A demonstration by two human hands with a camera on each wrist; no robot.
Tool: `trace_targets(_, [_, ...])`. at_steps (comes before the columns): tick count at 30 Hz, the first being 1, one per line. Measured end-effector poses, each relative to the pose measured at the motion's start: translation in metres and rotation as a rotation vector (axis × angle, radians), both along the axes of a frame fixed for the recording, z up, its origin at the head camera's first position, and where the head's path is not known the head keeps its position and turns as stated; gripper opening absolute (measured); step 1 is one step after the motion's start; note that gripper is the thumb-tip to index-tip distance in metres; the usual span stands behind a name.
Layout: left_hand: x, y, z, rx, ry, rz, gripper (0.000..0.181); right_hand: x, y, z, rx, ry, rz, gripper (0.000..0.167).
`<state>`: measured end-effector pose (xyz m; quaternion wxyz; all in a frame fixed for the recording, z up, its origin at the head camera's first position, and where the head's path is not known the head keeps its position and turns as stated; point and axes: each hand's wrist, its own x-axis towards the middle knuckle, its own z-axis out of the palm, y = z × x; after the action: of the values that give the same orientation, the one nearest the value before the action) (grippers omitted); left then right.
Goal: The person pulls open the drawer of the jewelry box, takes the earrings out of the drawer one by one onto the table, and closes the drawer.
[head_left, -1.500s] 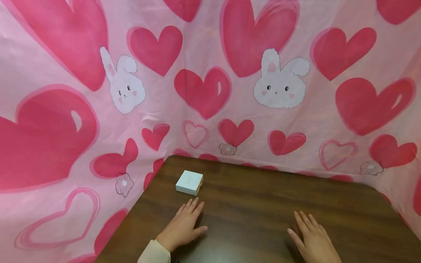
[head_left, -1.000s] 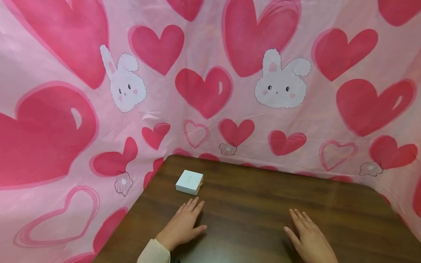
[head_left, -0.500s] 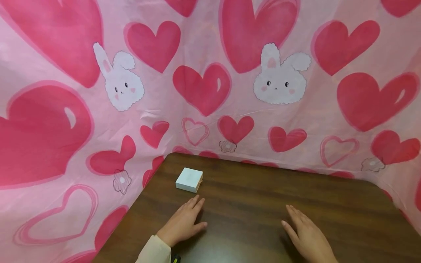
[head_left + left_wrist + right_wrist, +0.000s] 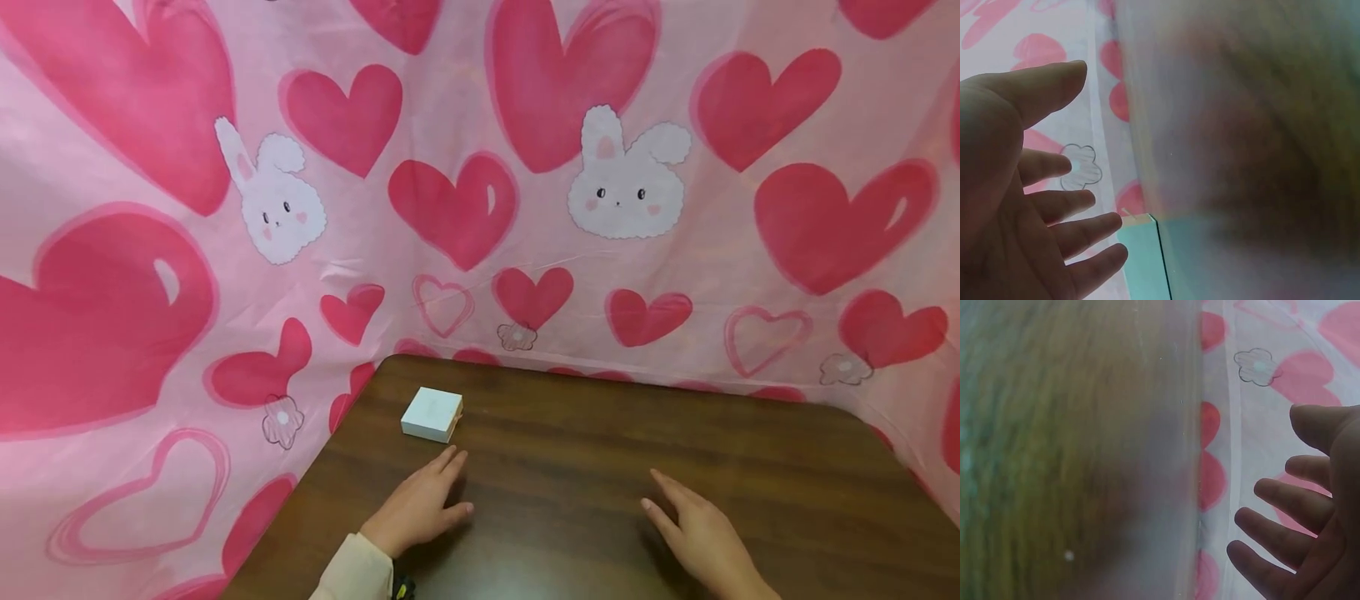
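I am holding the left grip [image 4: 416, 507] out over the table [image 4: 558, 492], its fingers lying nearly straight, its thumb standing apart. The white box [image 4: 432, 413] is resting on the table just ahead of those fingertips, apart from them. I am holding the right grip [image 4: 705, 537] well to the box's right, its fingers lying relaxed. A heart-patterned cloth [image 4: 540, 225] is hanging beyond both.

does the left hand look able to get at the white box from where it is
Probably yes: the left hand holds nothing, and its fingertips point toward the white box with only bare table visible between.
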<state>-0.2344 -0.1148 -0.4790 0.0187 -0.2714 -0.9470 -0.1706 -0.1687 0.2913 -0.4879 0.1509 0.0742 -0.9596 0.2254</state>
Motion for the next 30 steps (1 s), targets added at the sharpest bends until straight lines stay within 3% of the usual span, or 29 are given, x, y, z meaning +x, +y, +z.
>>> trace_targets(5, [-0.006,0.001,0.002,0.001,0.024,-0.010,0.076,-0.006,0.003,-0.003,-0.046,0.028,0.025,0.051])
trace_targets(16, [-0.017,-0.004,0.011,0.008,0.001,-0.013,0.072,-0.009,-0.001,-0.005,-0.131,-0.051,0.031,0.051])
trace_targets(23, [-0.026,-0.012,0.019,0.014,0.077,-0.017,0.070,-0.009,-0.002,-0.010,-0.149,-0.007,0.017,0.049])
trace_targets(30, [-0.043,-0.022,0.026,0.034,0.155,0.020,0.070,-0.012,-0.004,-0.010,-0.165,-0.003,0.017,0.048])
